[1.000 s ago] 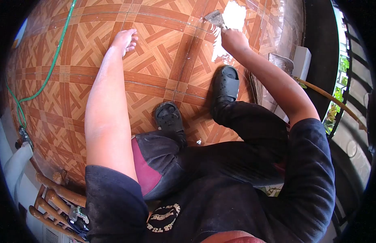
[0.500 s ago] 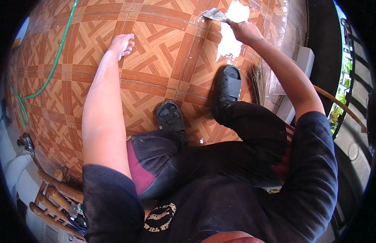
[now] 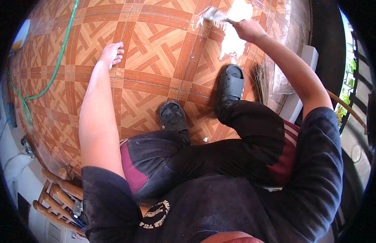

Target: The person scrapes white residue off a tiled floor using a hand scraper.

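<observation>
My right hand [image 3: 249,30] is closed around the handle of a putty knife [image 3: 215,16]. The knife's broad blade points left and is slightly blurred, at the left edge of a thick white patch [image 3: 233,40] spread over the floor. Thin white smears surround the blade. My left hand [image 3: 111,54] hangs over the wood-patterned tiles [image 3: 155,48], holding nothing, its fingers loosely bent and a little apart. White dust coats that hand and forearm.
Black slippers [image 3: 230,83] are on my feet, below the white patch. A twig broom [image 3: 260,81] lies to the right, near a pale ledge [image 3: 299,81]. A green hose [image 3: 60,52] curves along the left. A wooden chair [image 3: 58,194] stands at the lower left.
My left hand has moved left and slightly down, its fingers loosening. The putty knife has shifted slightly, its blade now blurred, and more white smears show around it.
</observation>
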Tool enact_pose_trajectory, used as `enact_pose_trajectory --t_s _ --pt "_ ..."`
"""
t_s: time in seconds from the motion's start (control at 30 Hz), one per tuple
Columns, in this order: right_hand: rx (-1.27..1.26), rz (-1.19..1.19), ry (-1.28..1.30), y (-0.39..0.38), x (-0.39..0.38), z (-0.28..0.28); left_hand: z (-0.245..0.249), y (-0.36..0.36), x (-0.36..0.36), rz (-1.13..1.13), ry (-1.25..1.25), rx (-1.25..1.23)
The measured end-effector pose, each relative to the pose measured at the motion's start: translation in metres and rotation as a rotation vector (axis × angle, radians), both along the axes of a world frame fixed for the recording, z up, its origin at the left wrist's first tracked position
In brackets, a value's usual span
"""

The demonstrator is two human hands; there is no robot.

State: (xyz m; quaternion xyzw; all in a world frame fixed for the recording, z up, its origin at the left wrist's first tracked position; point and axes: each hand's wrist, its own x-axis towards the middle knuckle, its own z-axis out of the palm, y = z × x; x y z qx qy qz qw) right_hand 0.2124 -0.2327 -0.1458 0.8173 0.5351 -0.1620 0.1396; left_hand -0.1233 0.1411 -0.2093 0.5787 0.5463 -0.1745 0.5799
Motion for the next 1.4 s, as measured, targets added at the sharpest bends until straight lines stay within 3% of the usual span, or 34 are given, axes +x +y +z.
enact_pose_trajectory --t_s 0.07,0.1,0.2,0.3,0.4,0.53,0.6,0.67,0.73,0.8,0.87,1.0,1.1,1.13,1.2,1.33,1.4 --pt "-0.088 0.215 0.120 -0.008 -0.012 0.006 0.001 0.002 -0.002 -0.012 0.019 0.026" --pt "-0.134 0.250 0.047 -0.008 -0.015 0.011 0.000 0.004 -0.003 -0.027 0.020 -0.009" --pt "-0.063 0.008 -0.012 -0.001 -0.003 0.005 0.001 0.004 -0.003 0.014 -0.006 -0.017" --pt "-0.174 0.090 0.082 -0.004 -0.010 0.006 0.004 0.001 -0.001 -0.057 0.043 0.000" --pt "-0.025 -0.060 0.026 -0.009 0.002 0.002 0.008 -0.001 0.000 -0.033 0.024 0.009" --pt "-0.136 0.175 0.133 -0.008 -0.012 0.008 0.008 0.002 -0.002 -0.033 0.029 0.013" --pt "0.000 -0.046 0.107 -0.005 -0.008 0.010 0.009 0.001 -0.005 -0.066 0.014 0.010" --pt "-0.031 -0.093 0.011 -0.011 0.009 -0.019 0.009 0.001 -0.008 -0.021 -0.003 0.003" --pt "-0.114 0.114 0.101 -0.003 -0.013 0.017 0.009 0.003 -0.011 -0.044 0.031 0.014" --pt "-0.067 0.153 0.100 -0.011 -0.012 0.005 0.010 0.003 -0.017 -0.068 0.047 0.015" --pt "-0.041 -0.147 -0.015 -0.003 0.004 0.001 0.009 0.005 -0.015 -0.019 0.044 0.014" --pt "-0.054 0.064 0.181 -0.008 -0.008 0.019 0.016 0.003 -0.019 -0.053 0.045 0.026" --pt "0.031 -0.188 0.010 0.001 0.003 0.004 0.014 0.001 -0.019 -0.022 0.027 0.028" --pt "-0.081 -0.126 0.022 0.003 0.009 0.001 0.013 0.006 -0.021 0.012 0.032 0.011" --pt "-0.072 0.077 0.171 0.001 -0.004 0.016 0.020 0.004 -0.020 0.001 0.034 0.042" --pt "0.098 -0.142 0.027 -0.007 0.016 -0.010 0.018 0.007 -0.021 0.001 -0.001 0.007" --pt "-0.017 -0.004 0.128 -0.002 0.006 0.009 0.020 0.006 -0.025 -0.026 0.043 0.035"
